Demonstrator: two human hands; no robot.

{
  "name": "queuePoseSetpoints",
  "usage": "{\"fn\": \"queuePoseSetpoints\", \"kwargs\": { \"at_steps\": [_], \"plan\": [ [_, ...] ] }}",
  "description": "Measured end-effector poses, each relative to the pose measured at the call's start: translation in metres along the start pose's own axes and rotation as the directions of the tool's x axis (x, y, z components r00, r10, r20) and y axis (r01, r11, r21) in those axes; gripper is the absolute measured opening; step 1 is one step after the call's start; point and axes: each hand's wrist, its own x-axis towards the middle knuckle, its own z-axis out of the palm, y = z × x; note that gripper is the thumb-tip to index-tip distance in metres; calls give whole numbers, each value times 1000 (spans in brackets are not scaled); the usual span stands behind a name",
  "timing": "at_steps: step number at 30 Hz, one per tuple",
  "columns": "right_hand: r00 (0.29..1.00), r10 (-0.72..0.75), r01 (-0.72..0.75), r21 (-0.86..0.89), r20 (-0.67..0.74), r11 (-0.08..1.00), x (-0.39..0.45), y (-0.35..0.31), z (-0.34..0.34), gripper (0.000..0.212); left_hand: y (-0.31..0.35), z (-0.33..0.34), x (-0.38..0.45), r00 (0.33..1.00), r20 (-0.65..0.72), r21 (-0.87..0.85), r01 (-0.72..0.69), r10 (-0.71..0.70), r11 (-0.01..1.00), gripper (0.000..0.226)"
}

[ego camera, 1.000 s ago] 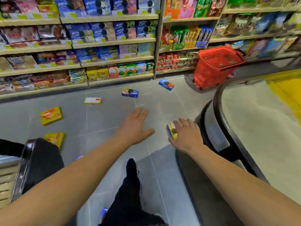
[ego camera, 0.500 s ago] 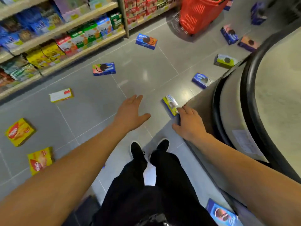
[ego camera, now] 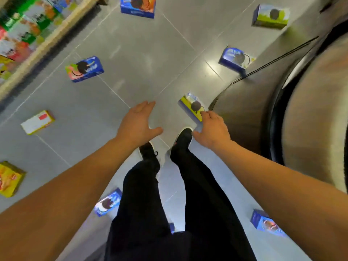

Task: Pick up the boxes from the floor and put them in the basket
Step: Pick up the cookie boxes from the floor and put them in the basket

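Observation:
Several biscuit boxes lie scattered on the grey tiled floor. A yellow-green box [ego camera: 191,106] lies just ahead of my feet, beside the round stand. My right hand [ego camera: 211,129] reaches down to it, and its fingertips meet the box's near corner without closing around it. My left hand [ego camera: 138,123] hovers open over bare floor, fingers spread, holding nothing. Other boxes nearby are a blue-pink one [ego camera: 84,68], a blue one [ego camera: 235,58] and a green one [ego camera: 270,16]. The basket is out of view.
A large round grey display stand [ego camera: 310,91] fills the right side. Stocked shelves [ego camera: 28,34] run along the top left. More boxes lie at the left [ego camera: 37,122] [ego camera: 9,178], by my left leg [ego camera: 108,202] and at the lower right [ego camera: 267,223].
My view has tipped down towards the floor, and the red basket has left the frame. Both hands have lowered, and my right hand stays at the yellow-green box.

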Motion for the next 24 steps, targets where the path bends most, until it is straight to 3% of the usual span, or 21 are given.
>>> {"fn": "queuePoseSetpoints", "kwargs": {
  "at_steps": [6, 14, 18, 24],
  "plan": [
    [990, 137, -138, 119, 10, 983, 86, 15, 42, 75, -36, 38, 86, 997, 42, 196, -69, 62, 978, 85],
    [955, 294, -296, 171, 37, 940, 211, 67, 147, 82, -80, 148, 234, 966, 193, 199, -210, 171, 957, 97],
    [941, 339, -333, 207, 9, 920, 276, 93, 205, 92, -93, 214, 297, 957, 183, 167, -255, 224, 953, 97],
    [930, 353, -330, 199, -97, 923, 365, 133, 275, 118, -91, 297, 389, 886, 327, 292, -426, 329, 857, 109]
  ]
}}
